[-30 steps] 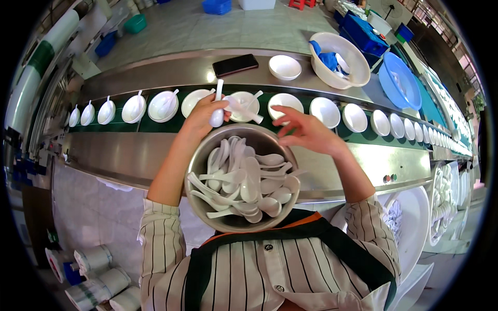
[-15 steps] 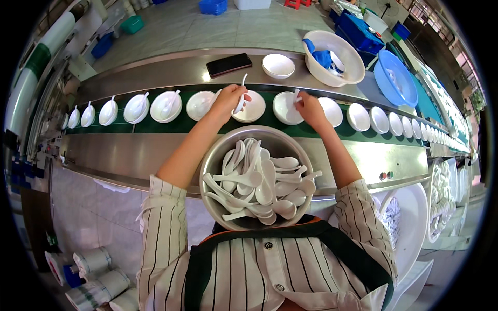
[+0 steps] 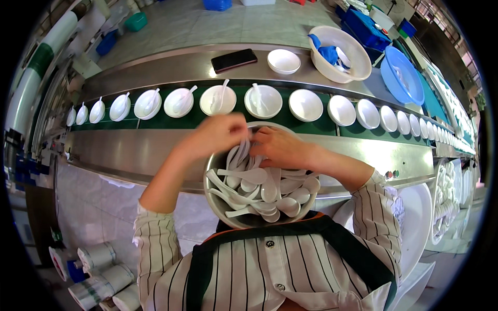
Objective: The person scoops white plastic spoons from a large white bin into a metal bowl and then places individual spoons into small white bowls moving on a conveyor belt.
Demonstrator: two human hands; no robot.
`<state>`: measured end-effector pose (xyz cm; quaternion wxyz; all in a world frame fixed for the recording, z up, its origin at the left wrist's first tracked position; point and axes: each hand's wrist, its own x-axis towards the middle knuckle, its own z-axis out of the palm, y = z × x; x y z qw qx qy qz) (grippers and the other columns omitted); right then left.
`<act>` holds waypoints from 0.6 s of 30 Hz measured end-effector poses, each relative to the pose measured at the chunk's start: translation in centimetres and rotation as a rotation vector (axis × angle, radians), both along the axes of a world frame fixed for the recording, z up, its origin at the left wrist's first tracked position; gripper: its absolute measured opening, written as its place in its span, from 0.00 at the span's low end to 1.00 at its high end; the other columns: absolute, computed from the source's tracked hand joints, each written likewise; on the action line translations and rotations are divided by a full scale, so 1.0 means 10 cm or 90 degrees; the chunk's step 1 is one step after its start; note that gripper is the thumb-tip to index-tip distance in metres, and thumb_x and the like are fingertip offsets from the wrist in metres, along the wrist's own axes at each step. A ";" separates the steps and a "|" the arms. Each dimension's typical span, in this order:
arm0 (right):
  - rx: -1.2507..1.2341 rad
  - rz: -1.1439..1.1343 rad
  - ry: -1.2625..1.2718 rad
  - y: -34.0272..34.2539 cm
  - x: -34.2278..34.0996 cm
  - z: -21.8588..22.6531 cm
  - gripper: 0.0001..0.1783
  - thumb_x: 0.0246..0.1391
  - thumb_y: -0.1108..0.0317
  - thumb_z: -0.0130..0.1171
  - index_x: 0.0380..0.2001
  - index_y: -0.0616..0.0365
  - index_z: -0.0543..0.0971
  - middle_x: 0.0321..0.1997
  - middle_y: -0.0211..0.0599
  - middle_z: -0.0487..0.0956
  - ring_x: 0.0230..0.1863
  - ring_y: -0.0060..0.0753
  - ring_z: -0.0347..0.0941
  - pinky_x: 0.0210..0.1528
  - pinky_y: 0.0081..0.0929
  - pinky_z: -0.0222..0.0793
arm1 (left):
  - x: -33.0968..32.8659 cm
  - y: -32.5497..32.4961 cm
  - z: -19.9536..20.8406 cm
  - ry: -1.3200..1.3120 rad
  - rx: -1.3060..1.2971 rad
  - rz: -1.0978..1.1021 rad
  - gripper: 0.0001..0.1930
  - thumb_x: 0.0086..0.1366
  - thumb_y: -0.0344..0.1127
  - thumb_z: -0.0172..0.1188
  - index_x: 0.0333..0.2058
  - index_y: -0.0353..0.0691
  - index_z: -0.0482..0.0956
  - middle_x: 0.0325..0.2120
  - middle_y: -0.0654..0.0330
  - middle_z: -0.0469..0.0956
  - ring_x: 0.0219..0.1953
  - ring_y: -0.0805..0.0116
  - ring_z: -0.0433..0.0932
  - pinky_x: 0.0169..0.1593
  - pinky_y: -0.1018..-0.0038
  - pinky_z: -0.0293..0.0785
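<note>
A steel basin (image 3: 210,194) heaped with white soup spoons (image 3: 270,189) is in front of my body. My left hand (image 3: 223,136) is at the basin's far left rim, fingers bent downward and smeared by motion; whether a spoon is in them does not show. My right hand (image 3: 280,146) lies over the far side of the heap. Its fingers curl down among the spoons, and what they grip is hidden. Just beyond, a white bowl (image 3: 273,103) and its left neighbour, another white bowl (image 3: 231,103), each have a spoon leaning inside.
On the green conveyor belt (image 3: 319,127), bowls with spoons run left and bowls (image 3: 305,105) without visible spoons run right. Along the steel ledge behind are a phone (image 3: 234,60), a single bowl (image 3: 284,61), a cream basin (image 3: 353,70) with a blue cloth, and a blue basin (image 3: 394,78).
Both hands have come back from the bowls to the basin. The spoons they held now rest in two bowls. The row of bowls has shifted left.
</note>
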<state>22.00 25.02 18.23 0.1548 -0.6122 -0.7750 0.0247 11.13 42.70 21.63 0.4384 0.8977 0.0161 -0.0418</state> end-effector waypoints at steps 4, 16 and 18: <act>-0.107 0.012 0.028 0.00 0.01 -0.01 0.19 0.33 0.61 0.65 0.33 0.55 0.76 0.34 0.38 0.74 0.40 0.43 0.69 0.44 0.35 0.65 | -0.45 -0.24 -0.33 -0.070 0.310 -0.258 0.08 0.49 0.34 0.59 0.27 0.36 0.75 0.23 0.53 0.73 0.28 0.59 0.72 0.34 0.69 0.68; -0.143 0.044 0.112 -0.26 -0.15 0.06 0.14 0.39 0.60 0.61 0.31 0.54 0.77 0.33 0.38 0.74 0.40 0.42 0.69 0.44 0.37 0.63 | 0.53 0.23 -0.06 -0.187 0.064 0.042 0.07 0.51 0.32 0.58 0.27 0.36 0.76 0.24 0.59 0.76 0.29 0.67 0.73 0.38 0.73 0.67; -0.122 0.028 0.103 -0.24 -0.18 0.10 0.11 0.41 0.64 0.60 0.30 0.54 0.77 0.33 0.37 0.75 0.39 0.41 0.70 0.42 0.35 0.64 | 0.87 0.28 -0.18 -0.210 0.353 0.071 0.04 0.47 0.30 0.59 0.24 0.40 0.77 0.26 0.57 0.75 0.36 0.59 0.70 0.45 0.65 0.60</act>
